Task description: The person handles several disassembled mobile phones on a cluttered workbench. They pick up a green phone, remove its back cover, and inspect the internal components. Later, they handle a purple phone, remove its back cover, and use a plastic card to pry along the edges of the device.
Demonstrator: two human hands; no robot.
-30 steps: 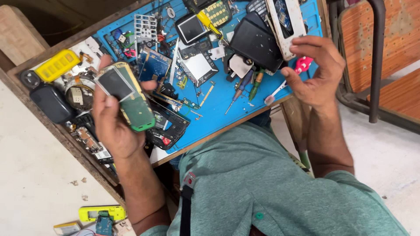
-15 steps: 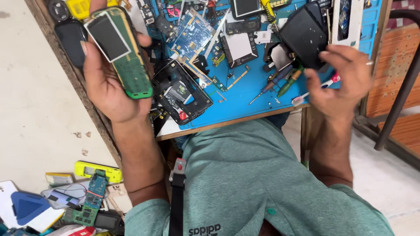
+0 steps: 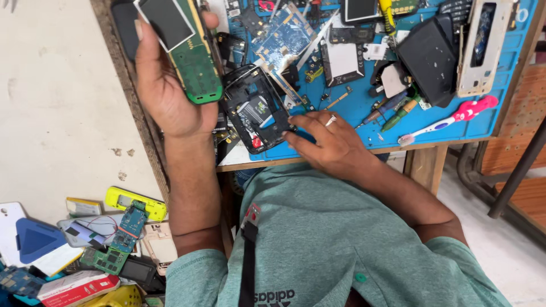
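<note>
Cluttered blue worktop [image 3: 364, 122]: a green circuit board [image 3: 187, 48] is gripped by the raised left hand [image 3: 165, 91], while the right hand's [image 3: 330, 145] spread fingertips are pressed on a black phone frame [image 3: 256, 111].

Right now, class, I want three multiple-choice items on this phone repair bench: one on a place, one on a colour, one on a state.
1. Where does the pink-handled toothbrush lie?
A. on the blue work mat
B. on the floor
C. in the left hand

2. What colour is the bare circuit board with its small dark screen?
A. red
B. green
C. white

3. What is the left hand doing?
A. resting flat
B. hanging empty
C. gripping the circuit board

Answers:
1 A, it lies near the mat's edge.
2 B, its face is green.
3 C, the fingers wrap it, while the right hand touches the open black phone shell.
</note>
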